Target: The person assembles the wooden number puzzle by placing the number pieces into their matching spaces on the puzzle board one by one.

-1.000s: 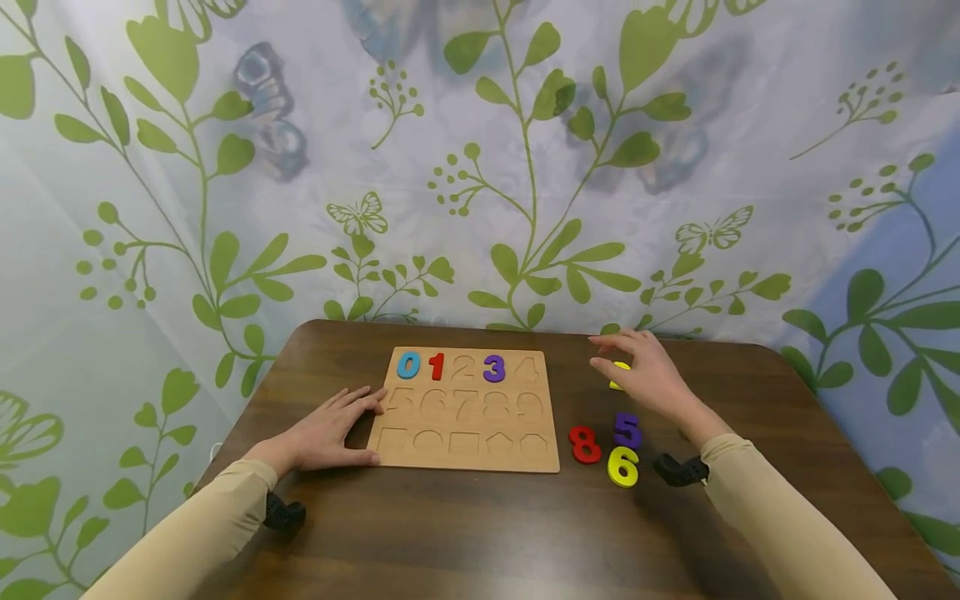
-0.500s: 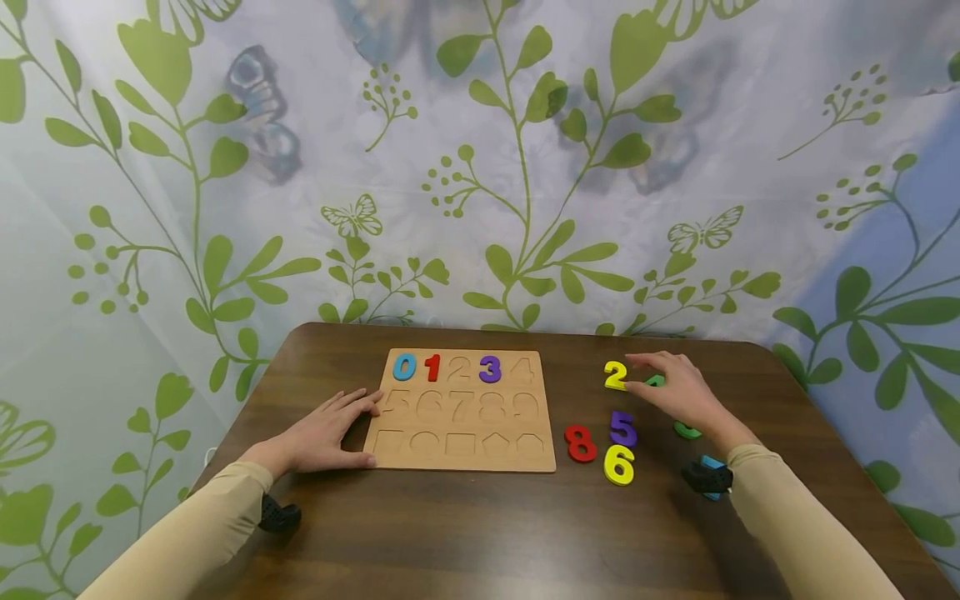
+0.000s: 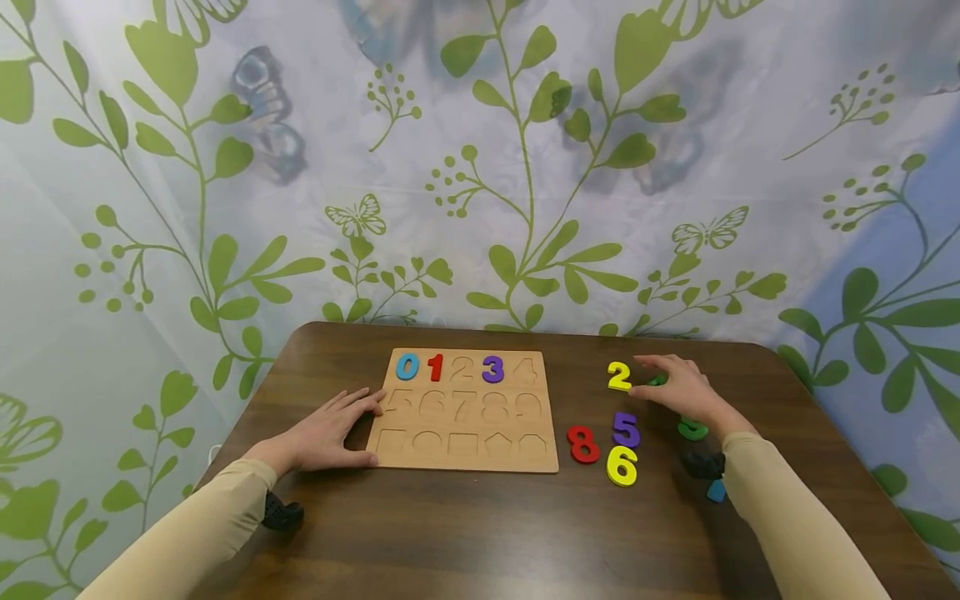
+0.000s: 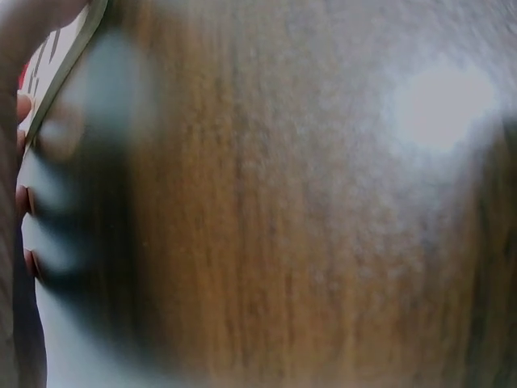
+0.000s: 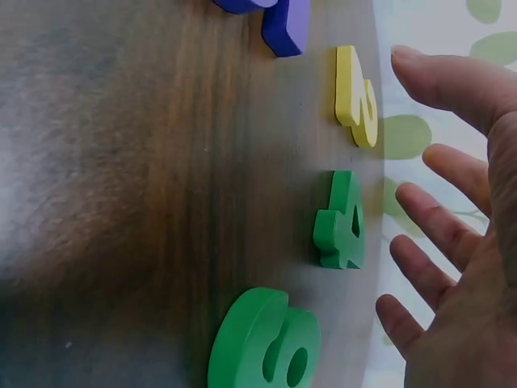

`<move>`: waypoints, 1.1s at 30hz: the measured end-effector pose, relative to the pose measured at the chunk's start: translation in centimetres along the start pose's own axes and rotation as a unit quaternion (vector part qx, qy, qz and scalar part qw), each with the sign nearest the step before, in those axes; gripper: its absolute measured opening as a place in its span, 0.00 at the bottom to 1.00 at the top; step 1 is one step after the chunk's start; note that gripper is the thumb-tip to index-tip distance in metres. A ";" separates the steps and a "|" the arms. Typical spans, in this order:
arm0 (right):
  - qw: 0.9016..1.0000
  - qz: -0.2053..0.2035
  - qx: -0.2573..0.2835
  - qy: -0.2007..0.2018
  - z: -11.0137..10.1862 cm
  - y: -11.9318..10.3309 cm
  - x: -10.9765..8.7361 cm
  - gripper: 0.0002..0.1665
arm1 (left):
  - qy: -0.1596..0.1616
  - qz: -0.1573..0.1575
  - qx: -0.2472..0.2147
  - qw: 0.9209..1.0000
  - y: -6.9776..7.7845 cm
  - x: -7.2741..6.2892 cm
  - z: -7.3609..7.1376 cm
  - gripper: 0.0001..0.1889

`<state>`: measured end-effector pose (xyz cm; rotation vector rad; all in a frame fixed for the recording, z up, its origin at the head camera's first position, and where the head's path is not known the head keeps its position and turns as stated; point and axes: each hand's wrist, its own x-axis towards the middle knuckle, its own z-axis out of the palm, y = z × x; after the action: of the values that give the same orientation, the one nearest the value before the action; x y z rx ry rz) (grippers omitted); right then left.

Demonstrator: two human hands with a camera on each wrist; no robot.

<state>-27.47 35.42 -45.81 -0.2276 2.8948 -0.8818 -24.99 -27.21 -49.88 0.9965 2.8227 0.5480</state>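
My left hand (image 3: 326, 434) rests at the left edge of the wooden number board (image 3: 463, 417), its fingers and thumb touching the edge. Set in the board's top row are a blue 0 (image 3: 407, 367), a red 1 (image 3: 435, 367) and a purple 3 (image 3: 492, 369). To the right, my right hand (image 3: 681, 388) hovers beside the yellow 2 (image 3: 618, 376) and over the green 4 (image 5: 343, 222). Nothing lies between its spread fingers in the right wrist view; thumb and fingertips look apart from the yellow 2.
Right of the board lie a red 8 (image 3: 582, 444), a purple 5 (image 3: 626, 430) and a yellow 6 (image 3: 622, 466). A green rounded number (image 5: 262, 343) and a blue piece (image 3: 716, 491) sit near the right forearm. A patterned cloth (image 3: 420, 167) hangs behind the brown table (image 3: 450, 533).
My right hand has moved right, off the yellow 2 that it partly covered, so the 2 and some green and blue pieces show. The left hand stays at the board.
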 end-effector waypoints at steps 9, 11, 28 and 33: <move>0.999 0.015 0.012 -0.027 0.3 0.4 1.4 0.50 | -0.008 -0.003 -0.006 1.000 0.1 0.1 -0.2 0.39; 0.999 0.015 0.015 -0.030 0.3 0.5 1.5 0.50 | -0.008 -0.003 -0.005 1.000 0.1 0.1 -0.2 0.39; 0.999 0.015 0.015 -0.042 0.8 1.5 2.9 0.51 | 0.002 0.006 -0.008 1.000 0.1 0.1 -0.2 0.38; 0.999 0.012 0.003 -0.044 0.9 1.5 3.2 0.51 | 0.002 0.006 -0.009 1.000 0.0 0.1 0.0 0.38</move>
<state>-30.61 35.62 -47.56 -0.2234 2.8074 -0.8555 -25.08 -27.11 -49.83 1.0112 2.8119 0.5752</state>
